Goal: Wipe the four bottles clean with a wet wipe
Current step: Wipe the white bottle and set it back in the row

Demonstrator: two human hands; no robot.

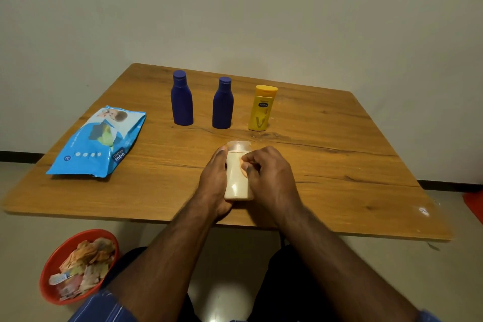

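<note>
A cream-coloured bottle (236, 178) with a clear cap is near the table's front edge, between both my hands. My left hand (213, 180) wraps its left side. My right hand (269, 178) is closed against its right side, thumb and fingers pinched on the bottle's front; any wipe in it is hidden. Two dark blue bottles (182, 99) (222, 103) and a yellow bottle (262, 108) stand upright in a row further back. A blue wet wipe pack (99, 142) lies flat at the left.
The wooden table (326, 159) stands against a plain wall. On the floor at the lower left is a red bin (56, 264) filled with crumpled paper and used wipes. A red object (474, 204) shows at the right edge.
</note>
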